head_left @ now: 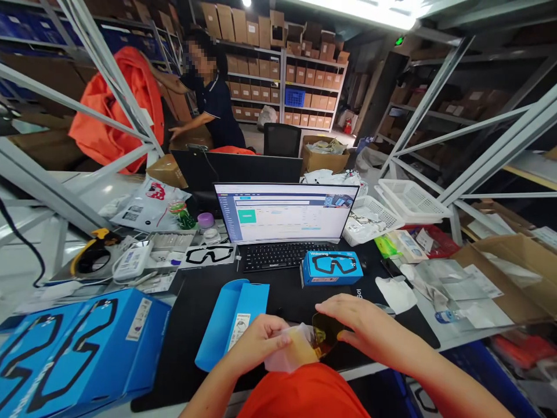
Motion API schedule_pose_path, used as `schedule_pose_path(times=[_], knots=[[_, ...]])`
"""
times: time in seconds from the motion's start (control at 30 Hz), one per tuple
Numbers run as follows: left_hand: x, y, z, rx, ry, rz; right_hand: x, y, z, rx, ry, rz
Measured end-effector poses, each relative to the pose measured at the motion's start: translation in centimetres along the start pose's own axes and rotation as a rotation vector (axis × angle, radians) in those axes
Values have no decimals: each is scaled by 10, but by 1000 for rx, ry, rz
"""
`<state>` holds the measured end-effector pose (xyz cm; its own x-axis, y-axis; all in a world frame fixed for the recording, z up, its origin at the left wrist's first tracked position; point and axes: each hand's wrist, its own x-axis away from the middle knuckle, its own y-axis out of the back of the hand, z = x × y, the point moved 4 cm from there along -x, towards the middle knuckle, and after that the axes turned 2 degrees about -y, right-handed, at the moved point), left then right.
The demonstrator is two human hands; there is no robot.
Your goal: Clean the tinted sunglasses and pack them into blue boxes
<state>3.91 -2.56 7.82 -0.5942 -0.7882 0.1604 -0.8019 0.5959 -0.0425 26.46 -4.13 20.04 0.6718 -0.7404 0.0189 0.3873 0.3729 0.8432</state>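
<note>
Close to my body, my left hand [266, 339] is closed on a translucent white sleeve [292, 351]. A dark yellow-tinted lens [327, 334] sticks partly out of the sleeve's right end. My right hand [348, 319] grips the lens at its outer edge, thumb on one side and fingers on the other. Left of the hands lies an opened blue carton [226, 322] with a white label. Beyond them, in front of the keyboard, a closed blue box [331, 267] printed with a glasses outline rests on the black desk mat [191, 325].
A monitor [287, 215] and keyboard [278, 255] stand ahead. Large blue boxes [100, 348] fill the left front. White baskets [409, 200] and a brown carton [517, 278] sit at the right. Metal frame bars rise on both sides. Another person [213, 104] stands behind the desk.
</note>
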Motion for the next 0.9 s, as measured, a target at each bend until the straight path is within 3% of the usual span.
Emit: schedule_pose_path(times=[0.27,0.43,0.7,0.9], knots=[[2,-1,-15,-65,-71,-81,-1,8,4,33,9,-47],[4,-3,-25,-81,-88,-43,-5,13,6,9,13,-14],[5,0,-23,-101,-88,-174,-17,19,21,52,19,-17],[6,-7,-30,-121,-87,-167,-28,24,31,70,54,13]])
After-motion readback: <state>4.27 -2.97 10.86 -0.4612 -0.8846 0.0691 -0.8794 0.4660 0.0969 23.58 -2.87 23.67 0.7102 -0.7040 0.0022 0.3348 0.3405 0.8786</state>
